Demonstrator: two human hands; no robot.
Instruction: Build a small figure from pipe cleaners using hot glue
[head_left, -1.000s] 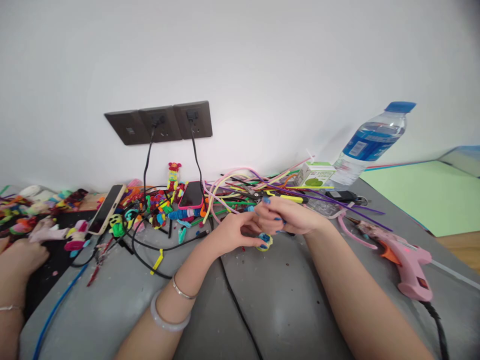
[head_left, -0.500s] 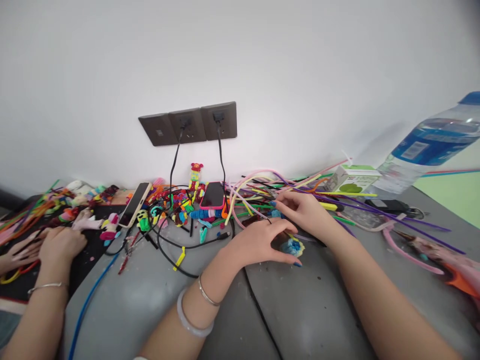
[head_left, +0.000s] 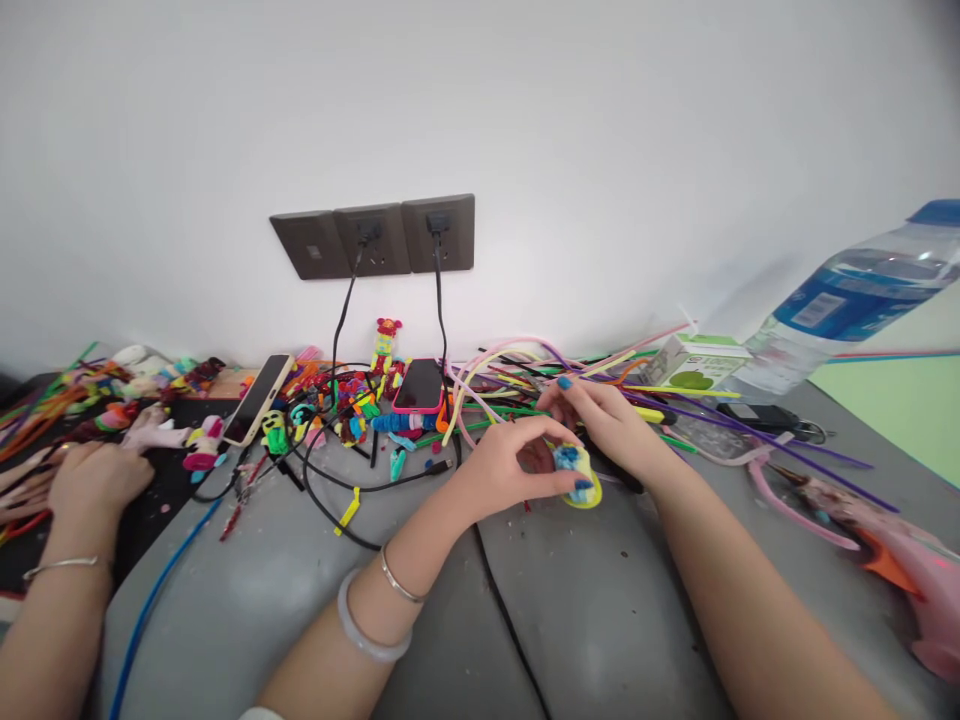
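My left hand (head_left: 502, 465) grips a small fuzzy blue-and-yellow pipe-cleaner piece (head_left: 571, 460) between thumb and fingers, just above the grey table. A yellow rim shows along the piece's lower edge. Close beside it, my right hand (head_left: 600, 420) has its fingers curled in front of the pipe-cleaner pile; whatever they hold is hidden. Under the right palm a dark, slim object (head_left: 626, 478) is partly visible. Loose pipe cleaners (head_left: 495, 352) in pink, yellow, purple and green lie behind both hands.
A phone (head_left: 418, 386), small fuzzy figures (head_left: 274, 432) and black cables (head_left: 499, 580) lie leftward. Another person's hands (head_left: 94, 480) are at far left. On the right are a juice carton (head_left: 697, 365), a tilted water bottle (head_left: 832, 295) and a key fob (head_left: 769, 418).
My left thumb and fingers have closed on the blue-and-yellow piece, which now sits slightly higher and further left. My right hand has shifted a little, its fingers still curled.
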